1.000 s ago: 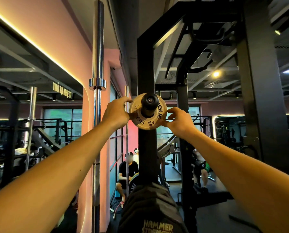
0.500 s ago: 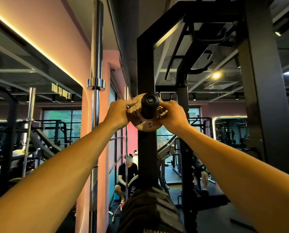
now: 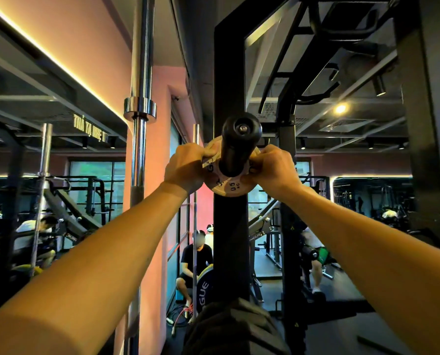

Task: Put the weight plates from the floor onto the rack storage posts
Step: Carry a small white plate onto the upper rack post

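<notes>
Pinching the small weight plate on the black storage post, left hand and right hand each keep a curled grip.

Two bare forearms, no sleeves showing, left hand and right hand ungloved

Small weight plate: lettering partly covered by left hand, right hand and storage post. Rack upright: cut off at top edge. Dark plate stack: cropped at bottom edge. Chrome barbell: ends out of frame.
</notes>
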Tool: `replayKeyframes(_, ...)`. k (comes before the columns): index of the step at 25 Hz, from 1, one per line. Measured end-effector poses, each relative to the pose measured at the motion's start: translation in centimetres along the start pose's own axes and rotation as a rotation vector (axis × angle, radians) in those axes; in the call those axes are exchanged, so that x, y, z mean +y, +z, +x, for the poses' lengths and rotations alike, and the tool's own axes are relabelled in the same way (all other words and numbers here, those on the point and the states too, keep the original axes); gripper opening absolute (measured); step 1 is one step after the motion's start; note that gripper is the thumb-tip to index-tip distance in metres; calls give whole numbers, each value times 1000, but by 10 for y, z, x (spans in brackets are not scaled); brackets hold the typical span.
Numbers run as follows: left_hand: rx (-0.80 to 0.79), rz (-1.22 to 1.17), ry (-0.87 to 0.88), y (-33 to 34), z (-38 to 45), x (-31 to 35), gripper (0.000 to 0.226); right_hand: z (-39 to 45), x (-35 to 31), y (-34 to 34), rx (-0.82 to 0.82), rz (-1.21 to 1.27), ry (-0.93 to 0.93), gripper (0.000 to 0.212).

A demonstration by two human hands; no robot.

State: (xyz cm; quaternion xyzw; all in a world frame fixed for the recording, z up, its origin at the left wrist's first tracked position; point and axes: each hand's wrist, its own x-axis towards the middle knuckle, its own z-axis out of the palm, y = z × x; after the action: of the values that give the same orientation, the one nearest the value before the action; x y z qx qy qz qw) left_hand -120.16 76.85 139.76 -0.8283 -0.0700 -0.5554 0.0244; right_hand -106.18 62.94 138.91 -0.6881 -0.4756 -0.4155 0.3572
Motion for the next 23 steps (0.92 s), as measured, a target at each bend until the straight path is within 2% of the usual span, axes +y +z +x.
replayKeyframes(3,-116,51,-134,-4,-3,20,10,-3,-9,-4,-77,-64,27,22)
replayKeyframes(5,-161,4,-222,-11,-11,35,8,-9,-19,-15,-181,15,78,26)
replayKeyframes(6,-178,-34,-256,-16,-16,39,10,-13,-23,-23,-234,103,111,37)
replayKeyframes(8,-202,-79,-299,-27,-33,45,47,-27,-27,-36,-306,158,119,65)
replayKeyframes(9,-206,-55,-292,-32,-45,48,57,-38,-27,-41,-323,125,98,74)
replayKeyframes(12,-222,13,-235,-47,-84,59,61,-72,-23,-55,-353,72,73,88)
replayKeyframes(15,-277,3,-283,-59,-133,65,63,-122,-26,-65,-398,160,112,85)
replayKeyframes(19,-310,-152,-423,-73,-207,77,61,-205,-36,-81,-494,171,147,74)
replayKeyframes(23,-406,-162,-413,-84,-278,84,59,-281,-53,-97,-557,204,210,72)
